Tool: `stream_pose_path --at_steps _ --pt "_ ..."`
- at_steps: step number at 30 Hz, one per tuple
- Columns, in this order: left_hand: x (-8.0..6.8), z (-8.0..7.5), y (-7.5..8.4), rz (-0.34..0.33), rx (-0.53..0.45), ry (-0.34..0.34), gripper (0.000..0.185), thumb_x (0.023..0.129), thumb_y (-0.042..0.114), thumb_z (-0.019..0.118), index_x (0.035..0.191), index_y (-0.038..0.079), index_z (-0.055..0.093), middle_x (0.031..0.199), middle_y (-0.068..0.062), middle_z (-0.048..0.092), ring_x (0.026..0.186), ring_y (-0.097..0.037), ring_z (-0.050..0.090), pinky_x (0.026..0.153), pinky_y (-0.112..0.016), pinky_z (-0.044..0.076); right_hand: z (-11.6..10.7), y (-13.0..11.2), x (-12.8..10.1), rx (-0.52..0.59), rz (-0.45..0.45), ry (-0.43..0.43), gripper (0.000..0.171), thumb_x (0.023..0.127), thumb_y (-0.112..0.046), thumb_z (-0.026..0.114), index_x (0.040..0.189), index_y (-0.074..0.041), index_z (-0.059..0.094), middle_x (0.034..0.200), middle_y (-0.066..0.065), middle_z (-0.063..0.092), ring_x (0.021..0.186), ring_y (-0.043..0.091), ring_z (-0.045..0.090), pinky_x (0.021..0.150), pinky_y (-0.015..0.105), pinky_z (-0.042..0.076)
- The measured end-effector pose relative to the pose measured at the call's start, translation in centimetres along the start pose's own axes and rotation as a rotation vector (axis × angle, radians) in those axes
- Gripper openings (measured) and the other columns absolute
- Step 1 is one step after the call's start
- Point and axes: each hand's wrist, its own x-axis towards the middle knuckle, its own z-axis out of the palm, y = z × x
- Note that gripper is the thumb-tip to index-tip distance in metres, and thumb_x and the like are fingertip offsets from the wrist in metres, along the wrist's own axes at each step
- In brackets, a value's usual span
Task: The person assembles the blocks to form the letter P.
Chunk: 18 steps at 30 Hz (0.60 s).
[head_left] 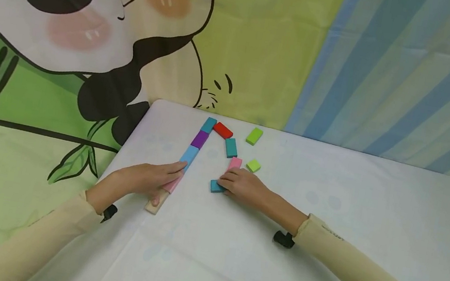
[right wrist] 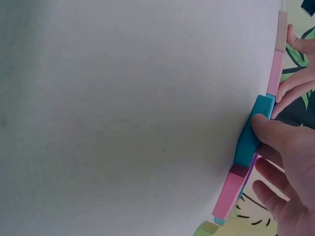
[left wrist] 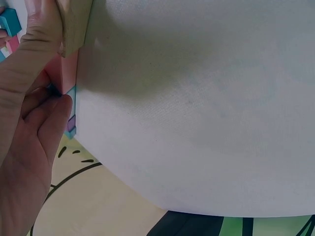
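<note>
A straight row of blocks runs up the left of the table: a bare wood block (head_left: pixel 155 205), a pink block (head_left: pixel 173 185), a light blue block (head_left: pixel 189 154), a purple block (head_left: pixel 200 139) and a blue block (head_left: pixel 209 124). Along this row rests my left hand (head_left: pixel 144 178), its fingers stretched over the pink and light blue blocks and its thumb against the wood block (left wrist: pixel 76 24). My right hand (head_left: pixel 246 188) pinches a teal block (right wrist: pixel 253 130) between thumb and fingers. This block touches or nearly touches the end of another pink block (right wrist: pixel 229 194), partly hidden in the head view.
Beyond my right hand, a second teal block (head_left: pixel 230 148) and a red block (head_left: pixel 223 130) form a bent line towards the row's far end. Two green blocks, a longer one (head_left: pixel 254 136) and a shorter one (head_left: pixel 253 165), lie to the right on the white tabletop (head_left: pixel 331 192).
</note>
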Motion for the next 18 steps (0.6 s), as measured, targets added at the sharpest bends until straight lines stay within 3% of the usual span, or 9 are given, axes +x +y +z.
stream_pose_path --at_steps 8,12,15,18 --pt "-0.3 -0.1 0.0 0.013 0.037 0.020 0.092 0.074 0.044 0.073 0.147 -0.002 0.038 0.159 -0.019 0.025 0.140 -0.030 0.041 0.100 -0.036 0.050 0.1 0.1 0.2 0.011 0.045 -0.015 0.037 0.088 -0.024 0.071 0.122 -0.012 0.068 0.117 0.000 0.071 0.112 0.019 0.061 0.091 0.030 0.053" --pt "-0.3 0.0 -0.1 0.016 0.048 0.021 0.094 0.074 0.045 0.073 0.147 -0.001 0.037 0.159 -0.019 0.025 0.141 -0.029 0.040 0.100 -0.036 0.050 -0.4 0.5 -0.1 0.061 0.076 -0.004 0.043 0.088 -0.028 0.071 0.127 -0.010 0.064 0.123 0.004 0.068 0.118 0.022 0.059 0.097 0.034 0.052" --pt "-0.2 0.1 -0.2 0.032 0.074 0.034 0.093 0.074 0.047 0.072 0.146 -0.002 0.039 0.158 -0.019 0.027 0.141 -0.029 0.041 0.099 -0.035 0.050 -1.4 2.0 -0.1 0.123 0.182 0.022 0.044 0.089 -0.028 0.070 0.128 -0.009 0.063 0.126 0.008 0.066 0.119 0.025 0.058 0.098 0.037 0.052" --pt "-0.1 0.1 -0.3 0.044 0.081 0.046 0.092 0.074 0.047 0.073 0.145 -0.002 0.040 0.158 -0.019 0.028 0.141 -0.029 0.041 0.098 -0.035 0.051 -2.2 4.9 0.3 0.158 0.351 0.038 0.039 0.091 -0.021 0.068 0.127 -0.007 0.063 0.126 0.011 0.065 0.118 0.028 0.059 0.098 0.041 0.052"
